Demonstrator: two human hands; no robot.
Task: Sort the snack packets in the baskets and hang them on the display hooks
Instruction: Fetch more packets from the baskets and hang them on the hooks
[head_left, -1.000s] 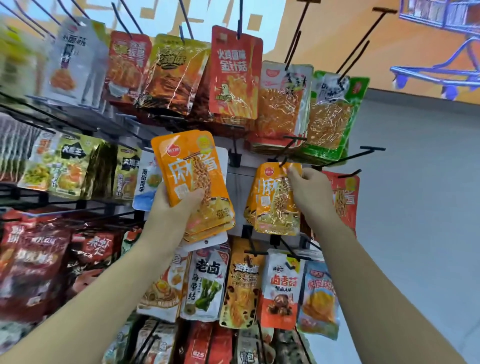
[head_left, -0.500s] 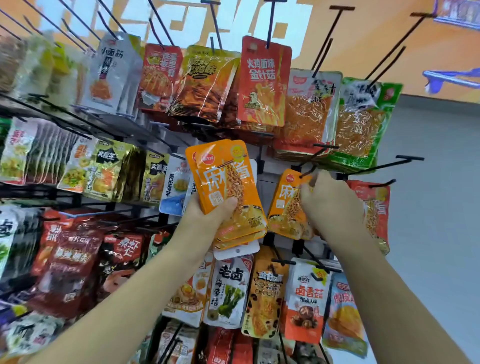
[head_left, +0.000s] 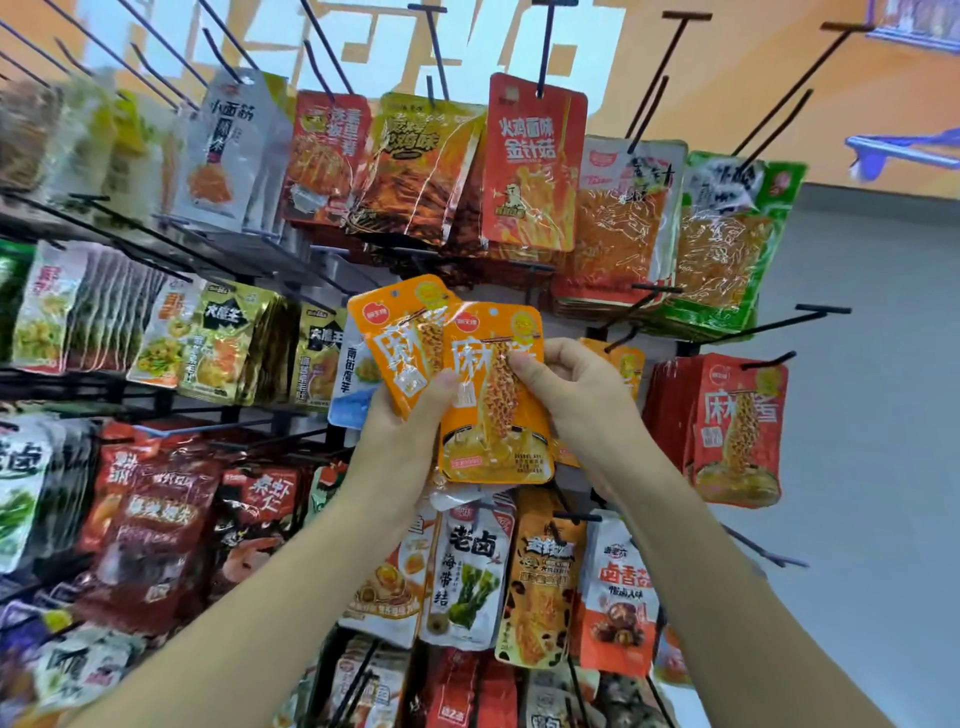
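My left hand (head_left: 400, 441) grips a small stack of orange snack packets (head_left: 400, 343) in front of the display rack. My right hand (head_left: 576, 400) pinches the front orange packet (head_left: 493, 431) of that stack by its upper right edge. Behind my right hand, matching orange packets (head_left: 626, 364) hang on a black hook (head_left: 623, 338), mostly hidden. Red packets of the same design (head_left: 737, 431) hang on the hook to the right.
Rows of hanging packets fill the rack: red and green ones (head_left: 722, 244) above, brown and white ones (head_left: 467, 577) below, yellow-green ones (head_left: 223, 343) to the left. Bare black hooks (head_left: 810, 314) stick out at the upper right. A grey floor (head_left: 883, 467) lies to the right.
My right hand has left the hanging orange packets on the hook and moved left to the stack in my left hand, taking hold of its front packet. The view has drawn closer.
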